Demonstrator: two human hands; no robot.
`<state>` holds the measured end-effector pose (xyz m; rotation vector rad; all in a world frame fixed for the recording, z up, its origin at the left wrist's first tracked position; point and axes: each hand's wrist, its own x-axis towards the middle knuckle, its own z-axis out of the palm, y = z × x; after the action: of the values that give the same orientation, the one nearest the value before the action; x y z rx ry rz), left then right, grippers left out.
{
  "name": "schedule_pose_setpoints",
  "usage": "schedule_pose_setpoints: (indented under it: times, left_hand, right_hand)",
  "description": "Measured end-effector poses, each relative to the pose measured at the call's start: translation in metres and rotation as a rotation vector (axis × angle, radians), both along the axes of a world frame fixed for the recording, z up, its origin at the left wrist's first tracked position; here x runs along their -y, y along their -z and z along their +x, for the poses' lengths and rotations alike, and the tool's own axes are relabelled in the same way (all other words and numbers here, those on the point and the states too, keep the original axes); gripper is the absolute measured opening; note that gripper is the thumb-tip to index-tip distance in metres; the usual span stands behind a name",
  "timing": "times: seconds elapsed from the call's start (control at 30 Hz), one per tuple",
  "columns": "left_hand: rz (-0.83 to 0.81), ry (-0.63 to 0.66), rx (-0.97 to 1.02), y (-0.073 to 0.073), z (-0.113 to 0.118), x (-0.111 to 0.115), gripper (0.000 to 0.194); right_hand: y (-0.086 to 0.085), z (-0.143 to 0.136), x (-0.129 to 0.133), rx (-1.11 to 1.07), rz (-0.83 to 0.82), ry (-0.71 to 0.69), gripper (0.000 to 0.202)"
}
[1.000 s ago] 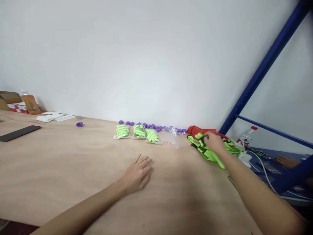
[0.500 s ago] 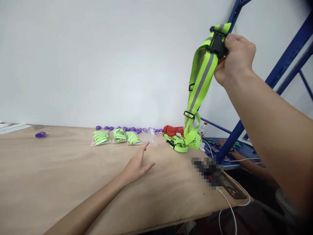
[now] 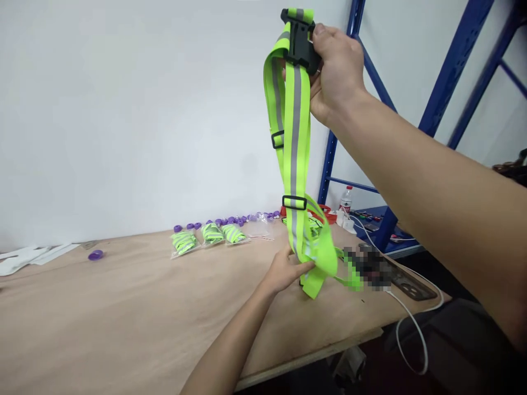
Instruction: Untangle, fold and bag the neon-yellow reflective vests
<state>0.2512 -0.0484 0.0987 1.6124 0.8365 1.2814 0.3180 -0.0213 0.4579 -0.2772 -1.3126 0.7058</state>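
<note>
1. Three clear bags [image 3: 212,233] are lying beyond the left hand [image 3: 282,272], to its left, perhaps kept aside for order.
2. The left hand is touching the strap's low part, maybe steadying it; I cannot tell if it is pinching.
3. The green strap [image 3: 296,137] is hanging below the right hand [image 3: 341,68], which is pinching the buckle [image 3: 300,44], probably for keeping the loops straight.
</note>
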Motion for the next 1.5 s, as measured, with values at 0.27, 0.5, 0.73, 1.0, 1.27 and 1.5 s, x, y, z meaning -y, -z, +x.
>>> schedule_pose_setpoints:
  times: [0.27,0.5,0.73,1.0,1.27,1.5]
  left_hand:
    - [-0.037,-0.355,0.021,-0.037,-0.12,0.018,0.038]
    - [0.004,-0.713,-0.054,-0.103,-0.233,0.085,0.02]
    - [-0.223,-0.708,-0.238,-0.073,-0.23,0.095,0.025]
    - [-0.477,-0.532,-0.169,-0.016,-0.205,0.078,0.029]
    - [-0.606,-0.368,-0.045,0.031,-0.181,0.057,0.049]
    - [-0.583,-0.288,0.078,0.052,-0.163,0.051,0.058]
  right_hand:
    - [0.046,0.071,-0.038,0.15,0.02,0.489,0.034]
    - [0.147,0.128,-0.078,0.14,-0.346,0.554,0.031]
    - [0.288,0.122,-0.067,0.501,-0.604,0.225,0.029]
    - [0.401,0.114,-0.044,0.784,-0.673,0.121,0.046]
    - [0.444,0.111,-0.05,0.947,-0.27,0.501,0.042]
    - [0.465,0.063,-0.019,1.118,0.048,0.354,0.035]
